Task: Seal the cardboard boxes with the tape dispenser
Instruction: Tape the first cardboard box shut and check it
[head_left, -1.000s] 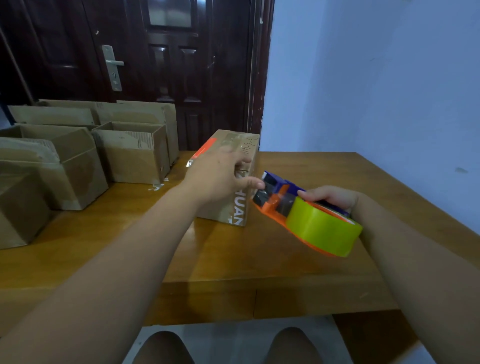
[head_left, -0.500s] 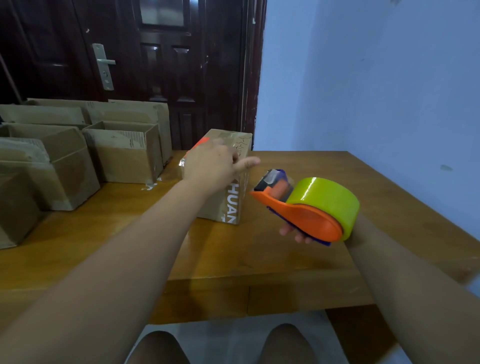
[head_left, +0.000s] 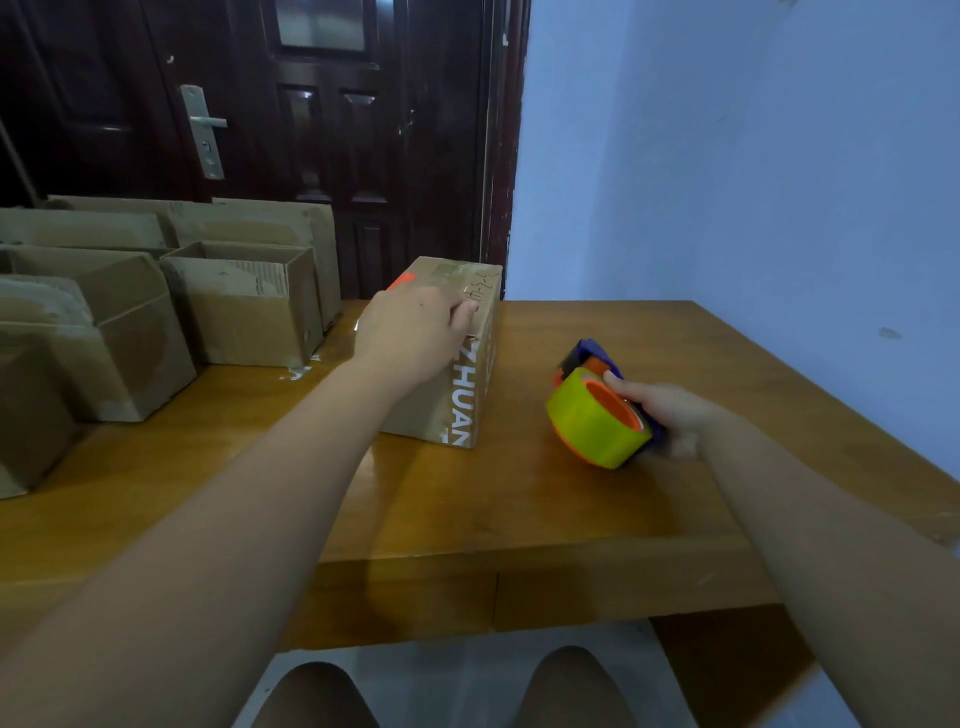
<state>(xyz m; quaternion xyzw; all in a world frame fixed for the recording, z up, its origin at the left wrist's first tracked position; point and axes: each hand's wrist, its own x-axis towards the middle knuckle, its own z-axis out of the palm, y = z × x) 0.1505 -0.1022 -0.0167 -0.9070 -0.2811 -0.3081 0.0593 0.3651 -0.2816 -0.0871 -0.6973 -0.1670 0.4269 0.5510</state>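
A closed cardboard box (head_left: 470, 395) with white letters on its side stands in the middle of the wooden table (head_left: 519, 509). My left hand (head_left: 410, 338) lies on top of the box, fingers bent over its upper right edge. To the right of the box, my right hand (head_left: 670, 415) grips the orange and blue tape dispenser (head_left: 597, 415) with its yellow-green roll. The dispenser is down at the tabletop, apart from the box.
Several open cardboard boxes (head_left: 244, 306) stand in a group on the left of the table. A dark wooden door (head_left: 291, 130) is behind them. A blue wall (head_left: 753, 182) runs along the table's right side. My knees show below the table's front edge.
My right hand has lowered the tape dispenser from the air down to the tabletop, right of the box. My left hand stays on the box top.
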